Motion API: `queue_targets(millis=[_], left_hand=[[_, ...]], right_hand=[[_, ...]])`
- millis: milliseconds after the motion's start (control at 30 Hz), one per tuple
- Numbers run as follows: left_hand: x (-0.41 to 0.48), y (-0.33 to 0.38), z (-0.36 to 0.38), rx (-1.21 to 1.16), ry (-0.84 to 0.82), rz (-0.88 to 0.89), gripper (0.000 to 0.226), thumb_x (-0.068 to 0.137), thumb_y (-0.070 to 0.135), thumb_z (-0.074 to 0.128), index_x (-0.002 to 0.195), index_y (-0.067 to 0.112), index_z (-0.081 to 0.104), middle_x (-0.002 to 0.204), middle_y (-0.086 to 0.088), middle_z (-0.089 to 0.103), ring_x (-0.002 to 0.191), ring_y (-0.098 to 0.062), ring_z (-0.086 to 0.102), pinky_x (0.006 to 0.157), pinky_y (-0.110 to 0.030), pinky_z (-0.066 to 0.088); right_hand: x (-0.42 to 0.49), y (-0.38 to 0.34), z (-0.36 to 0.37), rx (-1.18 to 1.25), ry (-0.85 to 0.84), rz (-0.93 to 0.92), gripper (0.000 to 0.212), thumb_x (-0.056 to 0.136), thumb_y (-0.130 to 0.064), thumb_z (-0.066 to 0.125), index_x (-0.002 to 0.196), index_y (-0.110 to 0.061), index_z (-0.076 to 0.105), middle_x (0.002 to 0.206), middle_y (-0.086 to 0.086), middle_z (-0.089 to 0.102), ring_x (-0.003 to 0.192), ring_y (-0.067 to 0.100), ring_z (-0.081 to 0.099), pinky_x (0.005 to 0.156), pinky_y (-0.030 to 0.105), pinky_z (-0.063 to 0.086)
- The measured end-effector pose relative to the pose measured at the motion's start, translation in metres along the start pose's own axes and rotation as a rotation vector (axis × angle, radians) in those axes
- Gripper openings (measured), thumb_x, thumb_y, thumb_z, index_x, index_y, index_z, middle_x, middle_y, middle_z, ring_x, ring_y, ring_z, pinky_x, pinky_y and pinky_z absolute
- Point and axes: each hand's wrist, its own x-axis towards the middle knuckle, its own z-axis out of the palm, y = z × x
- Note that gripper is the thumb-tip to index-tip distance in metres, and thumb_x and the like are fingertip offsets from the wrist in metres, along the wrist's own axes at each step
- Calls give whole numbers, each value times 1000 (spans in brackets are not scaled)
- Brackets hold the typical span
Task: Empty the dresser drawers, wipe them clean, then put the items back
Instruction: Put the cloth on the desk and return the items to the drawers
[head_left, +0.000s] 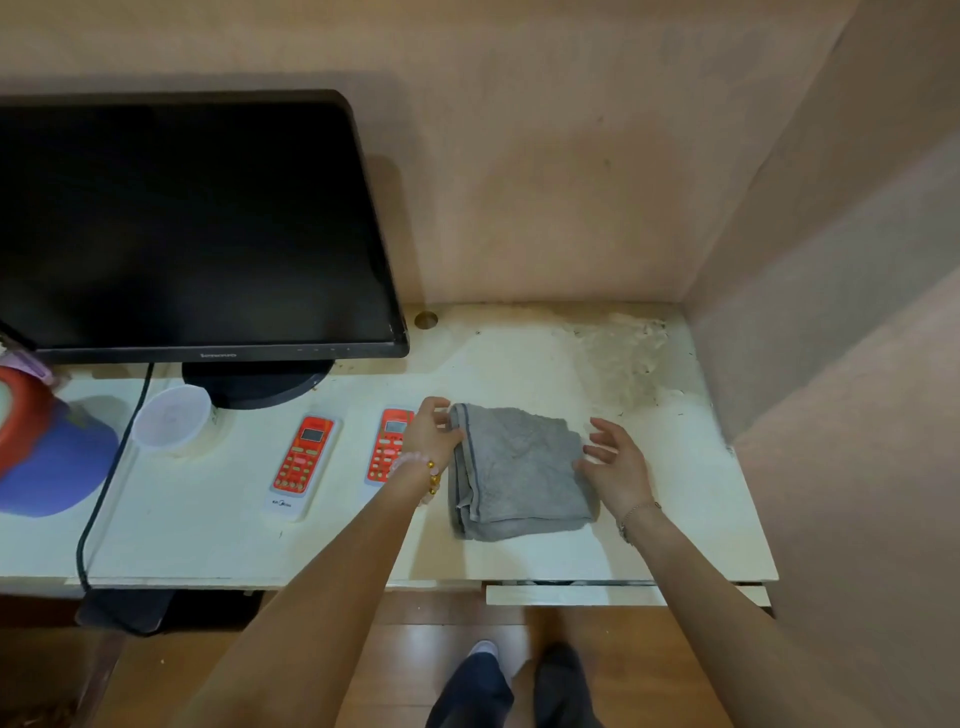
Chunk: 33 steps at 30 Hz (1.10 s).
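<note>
A folded grey cloth (517, 470) lies on the white desk top (208, 530), right of centre. My left hand (431, 428) rests at the cloth's upper left corner, with thumb and fingers pinching its edge. My right hand (618, 465) hovers over the cloth's right edge, its fingers spread and holding nothing. Under the desk's front right edge a white drawer (576, 595) stands pulled out a little; its inside is hidden.
Two red remote controls (304, 460) (387, 441) lie left of the cloth. A black monitor (187, 223) stands at the back left, beside a clear plastic cup (171, 421), a black cable (109, 483) and a red and blue object (47, 452). Walls close the right side. The back right corner is dusty.
</note>
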Motion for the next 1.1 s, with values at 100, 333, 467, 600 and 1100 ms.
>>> queue_targets(millis=[100,333,467,600,1100], left_hand=[[-3,-6,-2,-2,-11,-76,52,86,13,64,132,8,40,126,-8,52,106,-22,53,83,-27,44],[-45,-31,1,91,-92,-180,54,81,19,71,126,8,42,108,-10,61,99,-23,58,89,-33,47],[-60,-30,10,140,-39,-129,48,80,13,70,122,9,46,95,-4,59,88,-20,57,78,-26,46],[-66,-27,6,119,-17,-109,43,78,3,67,115,11,48,84,-2,56,83,-20,57,69,-25,46],[-73,-18,-14,564,26,355,40,91,16,53,130,11,49,125,-8,57,114,-23,52,87,-30,42]], right_hand=[[-1,3,-4,-98,-13,68,46,82,-5,64,124,-15,50,110,5,57,90,14,56,65,13,42],[-19,19,-11,-274,-148,186,25,83,-28,68,98,-10,62,95,4,63,82,15,57,60,16,42],[-28,22,-8,-301,-194,162,18,83,-25,66,86,-8,60,87,6,62,75,16,56,62,22,43],[-38,26,-4,-252,-251,192,15,88,-22,61,93,-11,54,101,10,63,89,22,62,74,34,57],[-54,9,-21,-584,-33,-150,51,88,-32,60,133,-16,43,128,4,53,108,17,53,87,26,41]])
